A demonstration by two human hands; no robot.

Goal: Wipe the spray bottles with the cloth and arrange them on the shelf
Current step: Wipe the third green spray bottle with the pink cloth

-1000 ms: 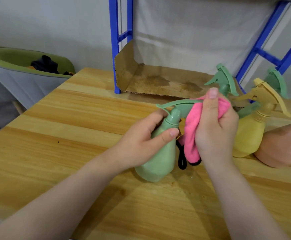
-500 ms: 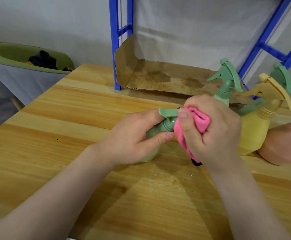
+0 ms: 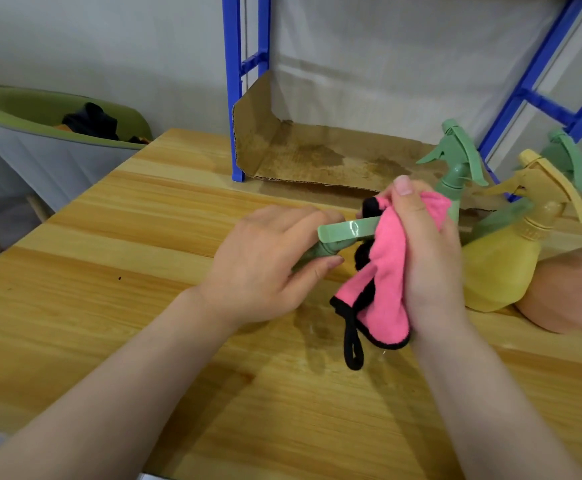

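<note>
- Head view: the left hand (image 3: 265, 268) is wrapped around a green spray bottle (image 3: 346, 231), fingers curled and clamped on its neck and body, so that mostly the pale trigger lever shows past the fingertips; the bottle is held tipped over the wooden table (image 3: 137, 254).
- The right hand (image 3: 428, 258) has its fingers closed on the pink cloth (image 3: 383, 271), pressing it round the bottle's spray head; the cloth's black-edged corner and loop hang loose below.
- To wipe well here, I judge the left hand should keep the bottle steady while the cloth is drawn along the lever and into the crease under the nozzle (a spot where grime likely hides), turning the bottle rather than re-gripping the cloth.
- Gather the dangling corner first, or it may drag on the table.
- Other bottles wait just right: a second green bottle (image 3: 456, 161), a yellow bottle (image 3: 504, 268) and a third green sprayer (image 3: 570, 157) behind it.
- The blue shelf frame (image 3: 232, 84), with its cardboard liner (image 3: 317, 157), holds no bottle that I can see.
</note>
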